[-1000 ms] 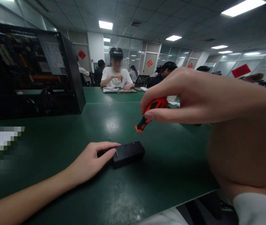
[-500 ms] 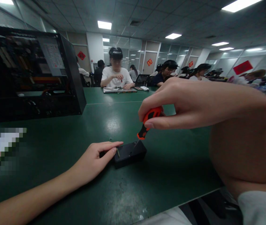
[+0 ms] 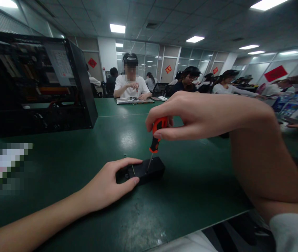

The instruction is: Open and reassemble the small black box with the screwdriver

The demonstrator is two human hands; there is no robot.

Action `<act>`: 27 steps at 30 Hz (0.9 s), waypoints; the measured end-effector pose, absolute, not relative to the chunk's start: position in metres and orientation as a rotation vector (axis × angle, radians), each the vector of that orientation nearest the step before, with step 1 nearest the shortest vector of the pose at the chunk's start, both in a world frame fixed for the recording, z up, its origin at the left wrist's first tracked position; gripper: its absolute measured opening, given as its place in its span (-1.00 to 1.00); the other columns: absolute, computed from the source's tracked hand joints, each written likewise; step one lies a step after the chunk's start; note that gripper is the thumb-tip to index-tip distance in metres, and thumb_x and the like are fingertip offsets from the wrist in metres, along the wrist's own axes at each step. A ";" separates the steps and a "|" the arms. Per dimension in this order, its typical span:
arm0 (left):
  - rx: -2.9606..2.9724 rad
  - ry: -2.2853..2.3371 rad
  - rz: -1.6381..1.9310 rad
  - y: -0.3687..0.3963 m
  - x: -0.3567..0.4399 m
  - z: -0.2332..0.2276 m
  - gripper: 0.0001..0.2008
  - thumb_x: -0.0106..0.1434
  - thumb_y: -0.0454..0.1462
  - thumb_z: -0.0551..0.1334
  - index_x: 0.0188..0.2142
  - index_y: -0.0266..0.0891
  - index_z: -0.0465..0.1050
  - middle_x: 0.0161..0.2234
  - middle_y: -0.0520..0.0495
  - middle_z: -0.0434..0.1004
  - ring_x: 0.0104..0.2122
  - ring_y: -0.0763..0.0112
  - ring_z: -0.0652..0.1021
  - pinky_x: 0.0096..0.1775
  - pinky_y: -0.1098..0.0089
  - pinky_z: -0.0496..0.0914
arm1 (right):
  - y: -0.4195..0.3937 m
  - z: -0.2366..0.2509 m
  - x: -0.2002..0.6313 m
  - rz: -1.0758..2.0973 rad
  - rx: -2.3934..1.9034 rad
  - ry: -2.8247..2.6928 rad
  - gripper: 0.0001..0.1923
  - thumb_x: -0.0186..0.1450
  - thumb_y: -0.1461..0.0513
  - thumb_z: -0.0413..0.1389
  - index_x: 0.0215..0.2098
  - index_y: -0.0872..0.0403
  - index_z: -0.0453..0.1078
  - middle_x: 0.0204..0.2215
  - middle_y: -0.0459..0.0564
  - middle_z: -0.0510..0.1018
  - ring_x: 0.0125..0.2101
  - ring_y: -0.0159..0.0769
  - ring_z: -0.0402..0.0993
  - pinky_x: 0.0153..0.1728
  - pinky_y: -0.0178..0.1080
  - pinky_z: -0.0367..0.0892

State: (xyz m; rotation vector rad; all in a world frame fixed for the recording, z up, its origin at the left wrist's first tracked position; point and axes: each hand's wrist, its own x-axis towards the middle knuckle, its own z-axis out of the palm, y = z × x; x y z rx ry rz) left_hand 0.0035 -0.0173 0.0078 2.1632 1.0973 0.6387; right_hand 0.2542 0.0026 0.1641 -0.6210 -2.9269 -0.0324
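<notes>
Currently, the black box (image 3: 157, 168) lies on the green table (image 3: 203, 189), between the two hands, and serves as the reference for all positions below. The left hand (image 3: 108, 182) is at the left end of the box. Its index finger lies along the far long edge and its thumb presses at the near long edge, so that the box end is clamped between them. A thin pale strip (image 3: 133, 170) crosses the top face of the box between this thumb and index finger.

The right hand (image 3: 198, 115) is raised above the box and to its right, with no contact with the box itself. Its fingers are closed around the red-and-black handle of the screwdriver (image 3: 154, 143). The shaft slopes down and slightly left, and its tip meets the top face of the box near the near edge. The two hands are apart from each other.

Beyond the box and to its left stands an open-sided computer case (image 3: 84, 87). To the far left of the box lies a pale flat item (image 3: 0, 168), pixelated beyond recognition. Well beyond the box, a co-worker (image 3: 122, 85) in a white top sits behind a flat panel (image 3: 135, 102).
</notes>
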 end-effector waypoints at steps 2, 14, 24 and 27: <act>2.114 1.126 0.634 -0.019 0.006 0.009 -0.62 0.30 -0.20 0.29 0.11 -0.05 0.50 0.00 0.03 0.65 0.00 0.15 0.60 0.04 0.25 0.43 | 0.005 0.163 0.254 -0.044 -0.598 -2.920 -0.77 0.42 0.19 0.06 -0.09 0.13 0.48 -0.30 -0.07 0.60 -0.42 -0.47 0.40 -0.40 -0.37 0.18; 2.072 1.135 0.671 -0.018 0.007 0.003 -0.63 0.29 -0.14 0.32 0.08 -0.06 0.49 0.00 0.02 0.64 0.00 0.12 0.58 0.06 0.21 0.41 | 0.006 0.160 0.250 -0.131 -0.464 -2.913 -0.78 0.36 0.33 0.06 -0.05 0.11 0.46 -0.22 -0.05 0.60 -0.27 -0.40 0.47 -0.23 -0.33 0.26; 2.098 1.141 0.660 -0.018 0.007 0.005 -0.58 0.30 -0.13 0.30 0.14 -0.06 0.49 0.05 0.00 0.63 0.04 0.11 0.58 0.10 0.21 0.40 | 0.000 0.164 0.252 -0.104 -0.519 -2.946 -0.77 0.39 0.30 0.04 -0.05 0.08 0.48 -0.19 -0.05 0.61 -0.24 -0.39 0.50 -0.23 -0.34 0.30; 2.095 1.134 0.668 -0.018 0.007 0.005 -0.59 0.30 -0.13 0.30 0.14 -0.05 0.50 0.03 0.01 0.64 0.02 0.12 0.60 0.09 0.22 0.41 | 0.001 0.163 0.253 -0.092 -0.511 -2.937 -0.77 0.39 0.30 0.05 -0.05 0.09 0.49 -0.19 -0.04 0.62 -0.25 -0.39 0.50 -0.24 -0.34 0.31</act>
